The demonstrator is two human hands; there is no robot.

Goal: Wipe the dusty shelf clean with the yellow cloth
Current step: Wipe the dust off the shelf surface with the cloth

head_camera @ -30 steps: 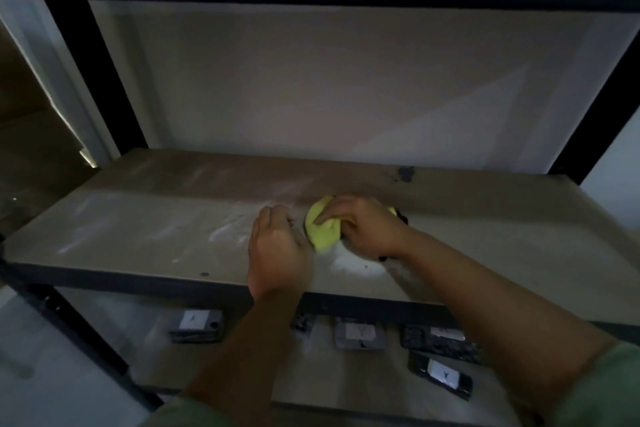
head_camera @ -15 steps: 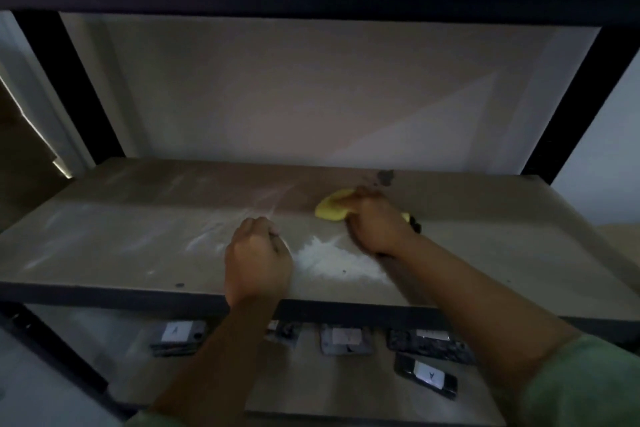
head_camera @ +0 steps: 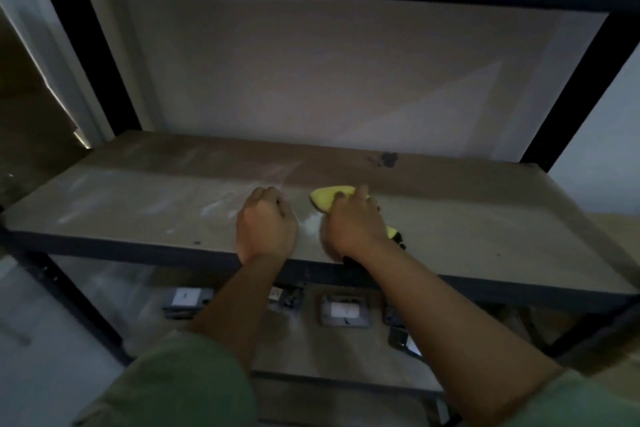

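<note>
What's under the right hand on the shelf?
The yellow cloth, pressed to the shelf by the right hand; its middle is covered. White dust shows beside it.

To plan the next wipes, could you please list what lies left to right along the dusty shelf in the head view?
Dust streaks → left hand → white dust pile → right hand pressing the yellow cloth → bare shelf.

- Shelf board (head_camera: 467, 229): matt, flat sheet that looks like pressed board, with pale powdery dust smears (head_camera: 221, 208) and a dark stain (head_camera: 388, 159).
- Shelf frame (head_camera: 104, 250): dark, matt, looks like painted metal.
- Cloth (head_camera: 327, 199): yellow, soft, matt fabric.
- Back wall (head_camera: 311, 80): smooth, matt, pale.
- Sleeves (head_camera: 180, 385): green, matt fabric.
</note>
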